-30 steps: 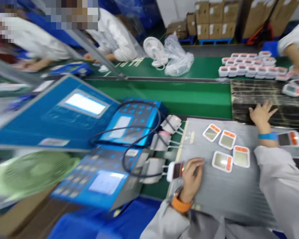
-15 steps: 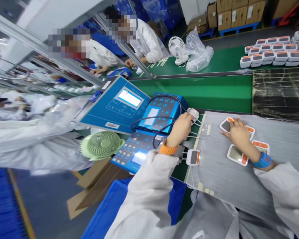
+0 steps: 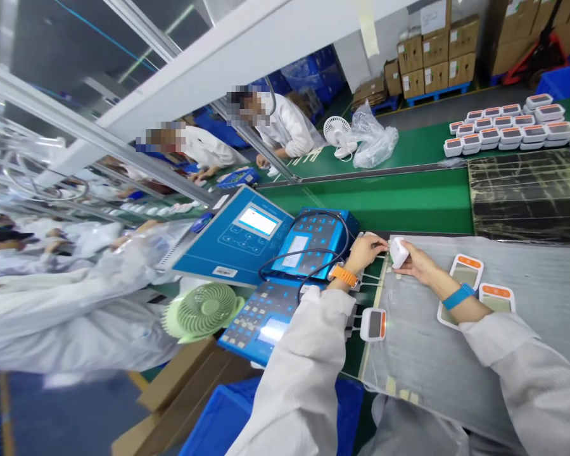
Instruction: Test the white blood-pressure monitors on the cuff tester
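My right hand (image 3: 418,263) grips a small white device (image 3: 399,252), tilted up so that its white casing faces me. Just to its left, my left hand (image 3: 367,251) has thumb and fingers pinched together near the device's edge; what lies between them is too small to make out. Thin white cables run beneath the left fingers. Another white device with a dark screen and orange strip (image 3: 373,325) lies at the mat's left edge. Under and beside my right forearm lie more such devices, one with its orange strip upward (image 3: 466,271) and another (image 3: 497,296).
Blue test boxes (image 3: 308,244) with black cables stand left of my hands, beside a blue panel with a lit screen (image 3: 247,237). A green fan (image 3: 204,310) is nearby. A grey mat (image 3: 432,361) covers the bench. Rows of stacked devices (image 3: 513,130) and co-workers (image 3: 289,126) are across.
My right hand has lifted a device off the mat and brought it left to my left hand. My left hand has left the white block and now pinches close to that device. The view has tilted up.
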A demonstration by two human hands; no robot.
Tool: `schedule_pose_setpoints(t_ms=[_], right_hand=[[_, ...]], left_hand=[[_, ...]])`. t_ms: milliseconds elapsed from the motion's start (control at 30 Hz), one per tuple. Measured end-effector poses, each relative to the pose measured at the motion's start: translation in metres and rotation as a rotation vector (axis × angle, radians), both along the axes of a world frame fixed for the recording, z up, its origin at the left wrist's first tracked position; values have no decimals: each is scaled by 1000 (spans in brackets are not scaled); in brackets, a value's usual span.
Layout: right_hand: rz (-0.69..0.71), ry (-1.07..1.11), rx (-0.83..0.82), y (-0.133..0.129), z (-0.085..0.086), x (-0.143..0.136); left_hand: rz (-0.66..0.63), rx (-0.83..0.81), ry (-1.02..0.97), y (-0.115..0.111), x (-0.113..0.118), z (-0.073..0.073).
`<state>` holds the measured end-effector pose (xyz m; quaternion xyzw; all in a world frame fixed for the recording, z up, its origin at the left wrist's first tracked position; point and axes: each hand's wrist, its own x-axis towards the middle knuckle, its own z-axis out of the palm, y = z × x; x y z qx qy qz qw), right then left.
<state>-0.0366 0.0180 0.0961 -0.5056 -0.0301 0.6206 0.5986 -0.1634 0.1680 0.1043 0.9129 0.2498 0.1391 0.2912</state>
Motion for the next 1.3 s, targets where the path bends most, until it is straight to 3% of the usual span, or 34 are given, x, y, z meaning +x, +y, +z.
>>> schedule_pose_setpoints(t_ms=[200,400,667,833,967,1300], right_hand=[[-6,30,48,4,-10,-4],[-9,34,22,3,-8,-2],[-14,14,32,3,-10,-5],[-51,88,31,3,-13,-4],[-45,89,40,3,-15,-3],[-49,40,48,1,-10,-6]], left_hand=[[21,-27,-55,-3,1,-2],[-72,-6,-88,-2,0,0],[-34,42,-84,-8,2,-5],[-69,177,-12,-11,-5,6],[-171,104,40,-7,-16,16],[-74,95,24,-11,-12,0]])
